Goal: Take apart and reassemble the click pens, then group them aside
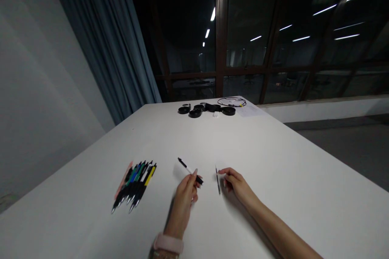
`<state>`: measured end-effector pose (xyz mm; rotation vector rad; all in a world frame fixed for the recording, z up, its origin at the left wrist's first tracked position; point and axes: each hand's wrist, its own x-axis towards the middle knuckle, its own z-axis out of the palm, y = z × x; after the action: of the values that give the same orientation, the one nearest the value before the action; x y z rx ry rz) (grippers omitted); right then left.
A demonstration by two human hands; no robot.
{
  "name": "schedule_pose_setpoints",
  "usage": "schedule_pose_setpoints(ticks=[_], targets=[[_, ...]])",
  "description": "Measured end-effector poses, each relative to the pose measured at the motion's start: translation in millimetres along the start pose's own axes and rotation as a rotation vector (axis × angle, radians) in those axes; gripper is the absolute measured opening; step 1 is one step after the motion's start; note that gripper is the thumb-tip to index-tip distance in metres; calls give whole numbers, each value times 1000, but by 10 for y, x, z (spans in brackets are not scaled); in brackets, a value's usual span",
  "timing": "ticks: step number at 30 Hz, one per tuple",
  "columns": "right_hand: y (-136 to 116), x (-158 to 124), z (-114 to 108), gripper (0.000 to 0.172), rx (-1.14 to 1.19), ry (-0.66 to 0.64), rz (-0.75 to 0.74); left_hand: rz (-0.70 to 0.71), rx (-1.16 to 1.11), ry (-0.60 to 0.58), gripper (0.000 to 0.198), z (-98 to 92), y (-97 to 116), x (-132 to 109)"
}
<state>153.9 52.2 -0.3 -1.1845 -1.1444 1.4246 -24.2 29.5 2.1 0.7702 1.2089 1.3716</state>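
Note:
My left hand [186,188] is closed, pinching a white-and-black pen barrel [188,169] that slants down to the right above the table. To its right, my right hand [235,182] has its fingertips on a thin dark pen refill [218,184], which points nearly straight away from me. A short gap separates the refill from the barrel. Left of both hands lies a row of several pens [135,184] with black grips and silver tips, their bodies green, blue, white and yellow. Along that row's left edge is a flat pinkish strip [123,180].
On the white table [170,133], several round black objects [195,113] sit near the far edge, with a coiled black cable [232,100] and pale paper sheets [251,110] beside them. Beyond stand dark windows and a blue curtain [106,40].

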Motion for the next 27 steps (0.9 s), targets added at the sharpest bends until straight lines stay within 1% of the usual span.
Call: schedule_pose_setpoints(ticks=[3,6,9,11,14,17,21,22,24,27], targets=[[-8,-28,1,26,23,-17,17,18,-67,22,52,-15,-1,9],[-9,-31,-11,25,21,-60,27,27,-111,41,51,-30,12,18],[20,8,-11,23,-20,-92,35,12,-142,66,49,-37,32,15],[51,32,-3,23,-87,-82,37,4,-152,81,48,-36,46,8],[80,17,21,29,-331,-7,-80,-13,-151,75,49,-33,64,-6],[60,-70,73,35,-609,68,-212,-13,-123,61,47,-34,67,-19],[-4,-191,184,35,-1127,44,-269,21,-67,59,45,-41,61,-37],[-14,-206,212,35,-1224,32,-275,26,-56,62,45,-44,59,-40],[-21,-214,260,40,-1348,14,-271,34,-42,69,47,-49,54,-41],[-14,-190,308,44,-1444,-12,-257,42,-25,90,50,-59,41,-30]])
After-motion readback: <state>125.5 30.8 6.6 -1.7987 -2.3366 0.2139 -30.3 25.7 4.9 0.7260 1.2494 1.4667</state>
